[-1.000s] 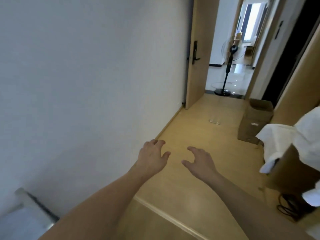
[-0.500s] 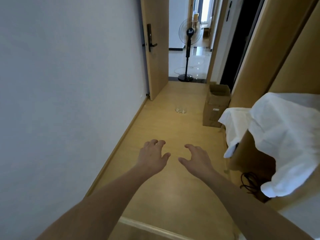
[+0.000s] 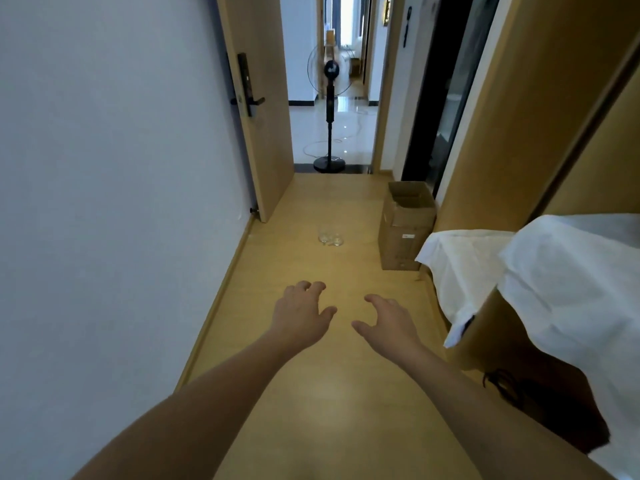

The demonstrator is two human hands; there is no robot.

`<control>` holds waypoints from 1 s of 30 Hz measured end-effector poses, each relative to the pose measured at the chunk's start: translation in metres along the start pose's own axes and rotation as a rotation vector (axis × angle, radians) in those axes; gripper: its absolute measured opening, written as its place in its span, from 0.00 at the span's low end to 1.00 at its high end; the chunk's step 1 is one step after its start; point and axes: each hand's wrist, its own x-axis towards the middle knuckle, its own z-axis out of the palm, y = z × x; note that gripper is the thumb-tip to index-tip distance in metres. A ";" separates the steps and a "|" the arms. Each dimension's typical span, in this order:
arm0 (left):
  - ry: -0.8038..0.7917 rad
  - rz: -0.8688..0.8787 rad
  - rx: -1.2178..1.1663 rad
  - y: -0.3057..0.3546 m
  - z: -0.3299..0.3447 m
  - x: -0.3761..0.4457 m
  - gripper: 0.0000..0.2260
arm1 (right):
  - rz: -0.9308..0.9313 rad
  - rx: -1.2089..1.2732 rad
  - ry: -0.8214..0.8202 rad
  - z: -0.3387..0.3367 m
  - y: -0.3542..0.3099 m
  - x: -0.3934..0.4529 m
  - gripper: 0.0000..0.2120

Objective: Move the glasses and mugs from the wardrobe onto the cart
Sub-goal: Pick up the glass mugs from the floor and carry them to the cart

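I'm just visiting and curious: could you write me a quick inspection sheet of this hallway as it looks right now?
Surface: wooden floor, bare in front of the hands.
Job's things: two clear glasses standing on the floor; no mugs, wardrobe or cart seen.
Clutter: open cardboard box by the right wall; white sheets draped over furniture.
Hands: left hand and right hand held out, fingers loosely curled, holding nothing.
Cables: dark cable under the sheets.
Surroundings: open door; standing fan beyond.

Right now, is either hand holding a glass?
No: the left hand and right hand are both empty, and the glasses stand on the floor farther ahead.
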 end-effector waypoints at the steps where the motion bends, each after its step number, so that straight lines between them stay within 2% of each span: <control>1: -0.006 0.006 -0.007 -0.009 -0.003 0.016 0.25 | 0.016 0.009 0.004 0.001 -0.008 0.015 0.30; 6: -0.035 0.003 -0.028 -0.049 -0.014 0.095 0.25 | 0.075 0.021 -0.006 0.013 -0.036 0.080 0.30; 15: -0.086 -0.031 -0.050 -0.081 -0.008 0.203 0.25 | 0.111 0.019 -0.035 0.024 -0.051 0.201 0.30; 30: -0.073 -0.163 -0.051 -0.086 0.000 0.477 0.26 | 0.091 0.091 -0.082 -0.016 -0.039 0.496 0.29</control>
